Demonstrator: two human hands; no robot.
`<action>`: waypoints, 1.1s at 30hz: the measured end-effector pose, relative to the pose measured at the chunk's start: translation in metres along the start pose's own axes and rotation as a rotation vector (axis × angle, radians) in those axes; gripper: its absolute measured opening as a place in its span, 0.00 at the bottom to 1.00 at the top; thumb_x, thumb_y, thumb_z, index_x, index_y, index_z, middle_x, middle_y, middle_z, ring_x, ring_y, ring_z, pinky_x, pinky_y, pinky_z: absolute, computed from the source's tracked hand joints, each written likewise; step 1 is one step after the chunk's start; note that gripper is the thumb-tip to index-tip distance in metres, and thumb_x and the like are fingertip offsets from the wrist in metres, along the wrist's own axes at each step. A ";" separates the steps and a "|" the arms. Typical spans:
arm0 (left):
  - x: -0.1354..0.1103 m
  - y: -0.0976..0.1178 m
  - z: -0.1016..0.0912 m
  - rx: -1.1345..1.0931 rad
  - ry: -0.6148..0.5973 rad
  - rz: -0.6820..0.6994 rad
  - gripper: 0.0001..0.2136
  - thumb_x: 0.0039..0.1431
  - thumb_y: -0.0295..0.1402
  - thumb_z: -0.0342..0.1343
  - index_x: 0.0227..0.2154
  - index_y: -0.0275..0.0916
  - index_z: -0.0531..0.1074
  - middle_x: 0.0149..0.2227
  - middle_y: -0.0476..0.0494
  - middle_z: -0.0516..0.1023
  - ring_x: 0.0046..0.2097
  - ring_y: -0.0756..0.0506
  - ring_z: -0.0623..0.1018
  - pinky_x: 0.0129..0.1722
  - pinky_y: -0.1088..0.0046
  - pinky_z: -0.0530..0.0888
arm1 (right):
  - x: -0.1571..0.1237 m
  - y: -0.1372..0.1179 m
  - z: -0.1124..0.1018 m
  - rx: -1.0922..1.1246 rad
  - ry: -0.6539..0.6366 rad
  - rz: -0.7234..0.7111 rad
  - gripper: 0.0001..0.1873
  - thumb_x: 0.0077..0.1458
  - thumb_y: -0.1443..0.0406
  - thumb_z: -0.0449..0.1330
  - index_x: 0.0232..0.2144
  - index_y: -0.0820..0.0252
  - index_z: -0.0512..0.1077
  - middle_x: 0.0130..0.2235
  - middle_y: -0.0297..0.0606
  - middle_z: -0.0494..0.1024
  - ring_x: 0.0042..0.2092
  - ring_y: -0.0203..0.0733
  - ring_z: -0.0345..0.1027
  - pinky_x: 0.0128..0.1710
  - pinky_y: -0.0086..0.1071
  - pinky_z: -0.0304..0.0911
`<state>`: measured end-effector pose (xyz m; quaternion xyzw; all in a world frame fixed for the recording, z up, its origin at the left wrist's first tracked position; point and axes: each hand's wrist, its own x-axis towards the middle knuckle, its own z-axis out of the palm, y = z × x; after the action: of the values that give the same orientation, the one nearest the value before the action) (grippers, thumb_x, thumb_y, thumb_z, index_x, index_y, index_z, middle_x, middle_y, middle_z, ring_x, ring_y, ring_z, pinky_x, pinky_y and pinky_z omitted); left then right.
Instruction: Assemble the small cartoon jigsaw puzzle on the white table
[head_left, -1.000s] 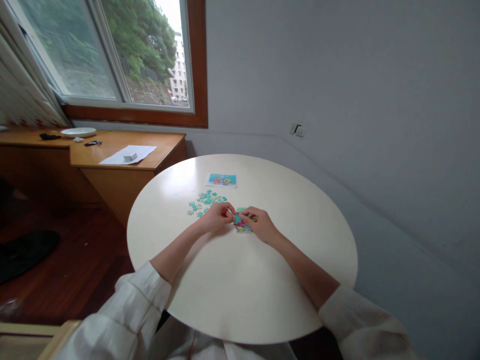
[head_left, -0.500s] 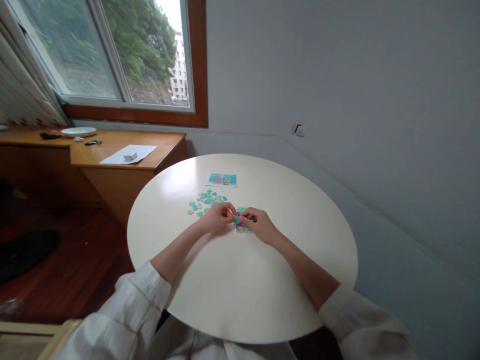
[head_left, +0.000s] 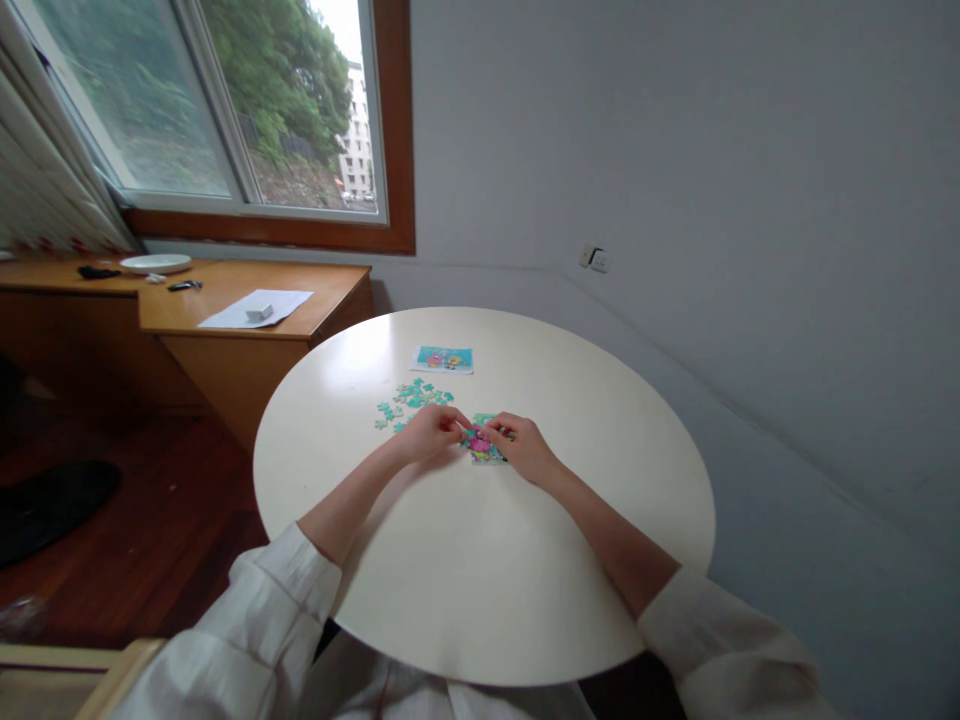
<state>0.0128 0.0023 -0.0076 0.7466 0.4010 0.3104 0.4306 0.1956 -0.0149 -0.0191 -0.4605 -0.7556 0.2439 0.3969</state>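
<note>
A partly joined jigsaw puzzle [head_left: 480,447], with pink, yellow and green in its picture, lies on the round white table [head_left: 480,570] between my hands. My left hand [head_left: 433,432] is at its left edge, thumb and forefinger closed around a small teal jigsaw piece [head_left: 466,438]. From the other side my right hand [head_left: 519,443] reaches over the puzzle, its fingers drawn together on the joined pieces and covering part of them. Several loose jigsaw pieces [head_left: 420,394] in teal and pale green lie scattered beyond my left hand.
A picture card [head_left: 444,360] with pink and yellow figures lies past the loose pieces. To the left stands a wooden desk [head_left: 337,310] bearing a white paper [head_left: 289,302], a small white box [head_left: 259,313] and a white plate [head_left: 156,264]. A wall closes off the right side.
The teal piece between my hands has moved slightly left and down against the puzzle's left edge, uncovering more pink. My left fingers have stretched out a little; my right hand has hardly moved.
</note>
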 end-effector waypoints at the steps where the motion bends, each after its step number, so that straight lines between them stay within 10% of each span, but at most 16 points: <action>1: 0.001 -0.003 0.000 0.024 0.017 -0.014 0.08 0.44 0.30 0.52 0.27 0.32 0.71 0.18 0.51 0.68 0.21 0.54 0.66 0.22 0.79 0.61 | 0.000 0.001 0.000 -0.003 0.001 0.003 0.12 0.50 0.61 0.54 0.21 0.63 0.69 0.25 0.34 0.70 0.28 0.34 0.61 0.29 0.28 0.56; 33: 0.003 -0.016 0.008 0.301 0.125 -0.029 0.08 0.43 0.35 0.56 0.24 0.35 0.74 0.19 0.50 0.70 0.23 0.52 0.64 0.23 0.78 0.59 | 0.000 0.011 0.002 -0.116 -0.054 -0.064 0.06 0.48 0.65 0.56 0.25 0.61 0.72 0.27 0.36 0.72 0.30 0.35 0.63 0.32 0.29 0.58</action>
<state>0.0149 0.0065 -0.0253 0.7761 0.4798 0.2862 0.2924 0.1996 -0.0102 -0.0283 -0.4514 -0.7933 0.1993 0.3567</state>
